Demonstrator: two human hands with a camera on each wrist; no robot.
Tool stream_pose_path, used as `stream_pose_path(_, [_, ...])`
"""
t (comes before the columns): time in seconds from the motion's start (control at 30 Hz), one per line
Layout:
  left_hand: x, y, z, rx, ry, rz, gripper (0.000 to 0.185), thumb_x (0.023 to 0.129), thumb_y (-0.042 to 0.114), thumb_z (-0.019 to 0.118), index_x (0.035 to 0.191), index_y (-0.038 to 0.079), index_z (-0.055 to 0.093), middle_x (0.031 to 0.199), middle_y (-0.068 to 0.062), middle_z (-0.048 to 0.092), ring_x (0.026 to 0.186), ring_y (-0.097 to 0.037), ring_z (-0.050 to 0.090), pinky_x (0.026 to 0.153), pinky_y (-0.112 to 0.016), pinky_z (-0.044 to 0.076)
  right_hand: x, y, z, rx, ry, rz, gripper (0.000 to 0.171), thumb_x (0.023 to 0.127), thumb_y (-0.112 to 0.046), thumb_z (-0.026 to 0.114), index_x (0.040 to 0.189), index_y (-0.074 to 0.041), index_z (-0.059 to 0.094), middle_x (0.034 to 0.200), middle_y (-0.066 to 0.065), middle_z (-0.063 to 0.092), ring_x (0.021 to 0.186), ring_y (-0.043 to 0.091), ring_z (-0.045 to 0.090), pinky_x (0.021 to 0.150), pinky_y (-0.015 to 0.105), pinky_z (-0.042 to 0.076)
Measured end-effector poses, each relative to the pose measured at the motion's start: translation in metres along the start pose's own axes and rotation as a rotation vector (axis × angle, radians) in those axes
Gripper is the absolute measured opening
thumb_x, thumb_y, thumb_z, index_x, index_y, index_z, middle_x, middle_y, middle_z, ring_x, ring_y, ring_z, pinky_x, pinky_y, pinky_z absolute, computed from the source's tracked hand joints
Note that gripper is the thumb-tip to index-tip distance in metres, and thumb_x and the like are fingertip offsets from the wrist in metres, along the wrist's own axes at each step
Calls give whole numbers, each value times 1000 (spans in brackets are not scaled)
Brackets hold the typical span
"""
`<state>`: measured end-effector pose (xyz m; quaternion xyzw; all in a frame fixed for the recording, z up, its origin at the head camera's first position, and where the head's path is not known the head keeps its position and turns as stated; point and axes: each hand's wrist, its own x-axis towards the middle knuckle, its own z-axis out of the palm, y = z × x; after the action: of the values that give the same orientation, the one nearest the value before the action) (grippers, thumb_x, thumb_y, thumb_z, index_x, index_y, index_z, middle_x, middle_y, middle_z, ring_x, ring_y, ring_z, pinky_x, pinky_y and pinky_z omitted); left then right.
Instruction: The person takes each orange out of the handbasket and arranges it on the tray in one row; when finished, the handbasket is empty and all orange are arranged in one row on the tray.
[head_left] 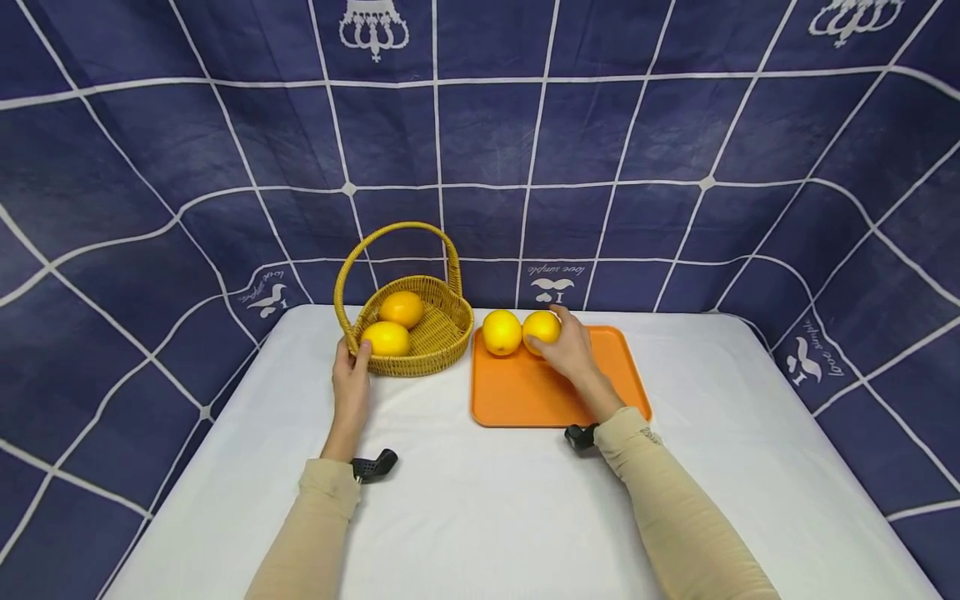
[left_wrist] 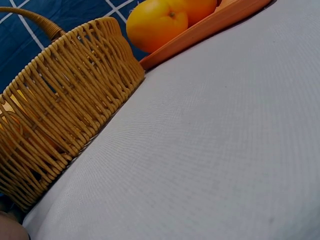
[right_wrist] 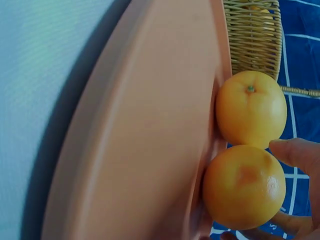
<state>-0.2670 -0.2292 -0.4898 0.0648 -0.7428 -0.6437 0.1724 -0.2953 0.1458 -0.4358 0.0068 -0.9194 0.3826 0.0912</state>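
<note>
A yellow wicker basket (head_left: 420,364) with a tall arched handle stands on the left, holding two yellow-orange oranges (head_left: 401,309). My left hand (head_left: 351,379) grips its near-left rim, the thumb on top beside the nearer fruit. To the right lies an orange tray (head_left: 525,400), with two more oranges side by side at its back edge. The left one (right_wrist: 251,107) shows a green stem mark. Around the right one (right_wrist: 244,187) curl the thumb and fingers of my right hand (head_left: 567,346). In the left wrist view, the wicker side (left_wrist: 75,95) hides most of the basket's fruit.
A white cloth (head_left: 480,517) covers the table. Behind and on both sides hangs a dark blue curtain (head_left: 487,133) with white grid lines, close to the back of the basket and tray. The basket's right side nearly meets the tray's left edge.
</note>
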Motion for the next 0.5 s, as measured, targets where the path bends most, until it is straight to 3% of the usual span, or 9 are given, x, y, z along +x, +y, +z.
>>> stream_pose_path(0.23, [-1,0,-1,11,8,4,61,111,45,49,162,14,38,162,-10,46,148,-20,42,128,-41,30,1,-4,-2,-11,20,-32,78,91,-32,79,156,-5,44,157,22,49,144,42,47,125,54,35])
stream_pose_path(0.5, [1,-1,-1,1,16,10,61,111,45,49,162,13,38,160,-12,47,146,-20,44,127,-42,31,2,-36,0,-7,38,-148,76,91,-32,79,154,-4,48,157,18,51,147,40,45,126,53,34])
